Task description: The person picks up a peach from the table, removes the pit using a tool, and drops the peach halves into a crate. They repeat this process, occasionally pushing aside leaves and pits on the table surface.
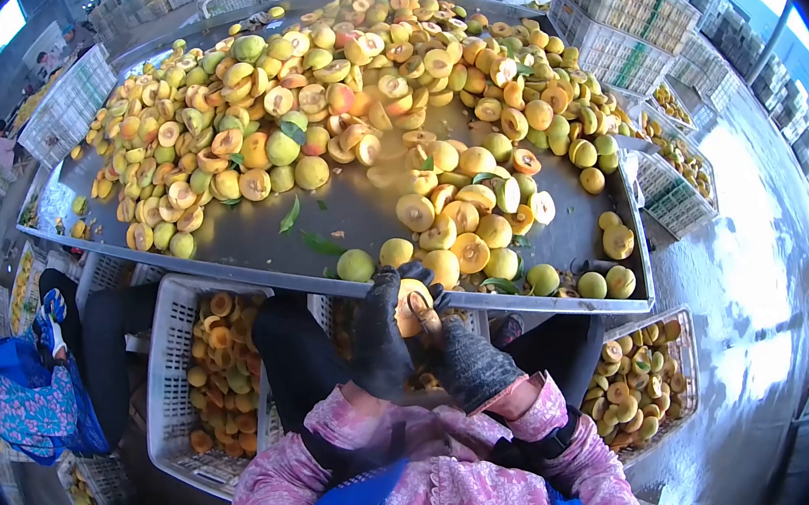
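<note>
My left hand [378,330], in a dark glove, is closed round a cut yellow fruit [412,308] at the near edge of the metal table [256,259]. Close beside it on the right, my right hand [466,350], in a grey knitted glove, has its fingers curled against the same fruit. Whether a small tool is between its fingers is too small to tell. Beyond both hands, a large heap of halved and whole yellow-green fruit [306,84] covers much of the table, with a few green leaves [290,215] in front of it.
Crates of fruit stand below the table, one at the left [167,399] and one at the right [690,350]. A person in a blue apron [22,396] sits at the far left. Stacked crates [621,3] rise at the back right, beside a wet floor [737,284].
</note>
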Motion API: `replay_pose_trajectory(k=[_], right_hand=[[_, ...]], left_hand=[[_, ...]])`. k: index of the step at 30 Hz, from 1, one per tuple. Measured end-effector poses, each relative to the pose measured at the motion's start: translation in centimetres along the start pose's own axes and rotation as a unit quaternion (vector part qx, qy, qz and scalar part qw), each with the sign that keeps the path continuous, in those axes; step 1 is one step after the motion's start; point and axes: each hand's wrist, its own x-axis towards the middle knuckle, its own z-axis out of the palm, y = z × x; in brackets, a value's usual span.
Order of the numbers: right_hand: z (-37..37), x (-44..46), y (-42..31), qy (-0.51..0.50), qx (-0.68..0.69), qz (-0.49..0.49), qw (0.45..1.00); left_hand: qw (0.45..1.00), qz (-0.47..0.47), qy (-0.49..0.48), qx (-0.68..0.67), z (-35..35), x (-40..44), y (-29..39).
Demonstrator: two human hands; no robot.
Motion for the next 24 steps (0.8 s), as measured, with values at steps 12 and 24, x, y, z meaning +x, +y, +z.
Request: replay_pose_trajectory(k=[12, 24], right_hand=[[1.5, 0.0, 2.0, -0.106, -0.061, 0.001, 0.993], [-0.3, 0.2, 1.6, -0.128, 0.093, -0.027, 0.987]], left_hand=[[0.977, 0.061, -0.002, 0.203, 0.0, 0.0, 1.5], [0.884, 0.156, -0.07, 0.434, -3.2, 0.7, -0.3]])
